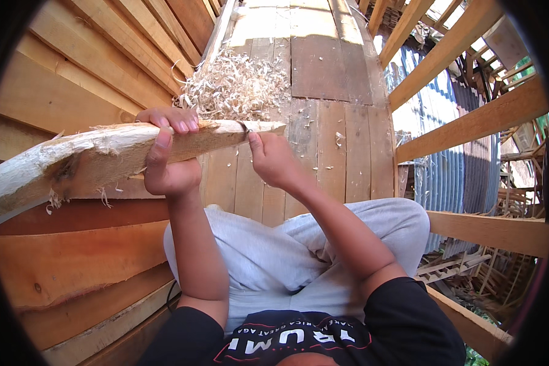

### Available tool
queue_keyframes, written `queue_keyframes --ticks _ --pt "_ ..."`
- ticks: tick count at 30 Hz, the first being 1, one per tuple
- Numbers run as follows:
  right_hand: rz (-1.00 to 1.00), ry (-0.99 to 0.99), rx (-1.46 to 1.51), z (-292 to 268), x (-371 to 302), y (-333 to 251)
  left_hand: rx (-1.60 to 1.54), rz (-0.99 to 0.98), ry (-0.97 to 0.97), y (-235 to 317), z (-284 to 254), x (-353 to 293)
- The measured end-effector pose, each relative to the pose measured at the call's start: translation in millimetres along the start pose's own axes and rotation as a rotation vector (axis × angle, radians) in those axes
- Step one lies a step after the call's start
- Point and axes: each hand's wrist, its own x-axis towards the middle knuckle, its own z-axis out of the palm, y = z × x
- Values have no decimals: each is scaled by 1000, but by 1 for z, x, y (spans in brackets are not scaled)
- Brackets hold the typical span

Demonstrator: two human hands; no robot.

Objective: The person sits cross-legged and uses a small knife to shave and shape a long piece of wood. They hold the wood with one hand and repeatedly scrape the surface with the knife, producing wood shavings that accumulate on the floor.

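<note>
Right hand (271,160) closes on a dark blade (244,126) (mostly hidden); left hand (173,175) clasps pale timber (113,154), nine o'clock to near centre; if the timber rolled, the blade could slip.

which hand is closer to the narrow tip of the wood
The right hand, closed just beside the narrow tip; the left hand clasps the wood farther back, toward the picture's left.
</note>
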Motion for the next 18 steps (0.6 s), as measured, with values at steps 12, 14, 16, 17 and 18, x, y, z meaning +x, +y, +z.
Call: queue_keyframes --ticks 12,14,16,17,18 --pt "45 -32 -47 -13 0 -7 -58 19 -165 0 -2 2" --pt "157 -23 -81 -14 17 57 -93 11 -209 -4 0 4" --pt "215 -42 -97 -23 24 82 -93 14 -236 -4 0 7" --pt "234 -58 -111 -22 25 75 -79 15 -235 -3 1 6" --pt "254 -73 -126 -19 24 67 -66 16 -233 -2 2 4"
